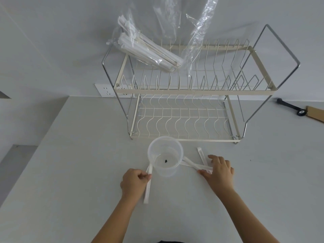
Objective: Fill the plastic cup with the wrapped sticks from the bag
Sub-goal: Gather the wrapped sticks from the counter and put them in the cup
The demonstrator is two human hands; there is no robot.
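Note:
A clear plastic cup stands on the white counter in front of the rack, with a small dark speck at its bottom. My left hand is closed on white wrapped sticks just left of the cup; their upper ends lean against the cup's side. My right hand rests on several loose wrapped sticks lying on the counter right of the cup, fingers spread over them. A clear plastic bag with many wrapped sticks lies on the rack's top tier, its open end trailing upward.
A two-tier cream wire dish rack stands behind the cup against the wall. A wall socket sits left of it. A black-handled tool and a wooden piece lie at the far right.

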